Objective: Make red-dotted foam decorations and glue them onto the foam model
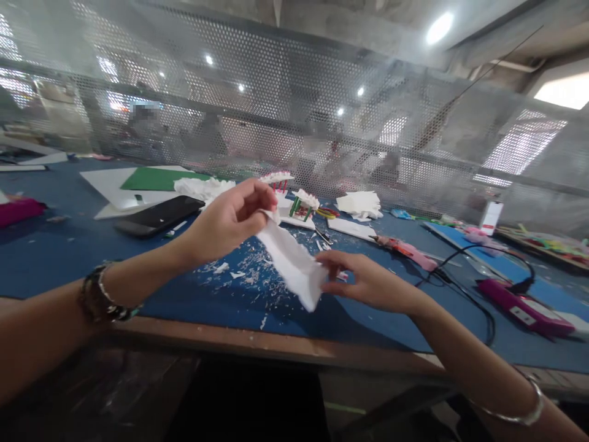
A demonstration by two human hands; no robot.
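Observation:
A crumpled white strip of paper (294, 264) with one ragged edge hangs slantwise above the blue table. My left hand (230, 215) pinches its upper end between thumb and fingers. At the lower right edge, my right hand (359, 276) has its thumb and fingers closed on the strip; the fingertips are partly hidden. White shreds (239, 275) lie scattered on the table beneath. Just beyond the hands stands a small white model with green posts (301, 209), and behind it another with pink posts (278, 179).
A black phone (159, 216) and green sheet (154, 178) lie left. Beyond the right hand are a pink glue gun (411, 253), a black cable (490, 307) and a magenta power strip (524, 307). A perforated metal screen (294, 80) rises behind the table.

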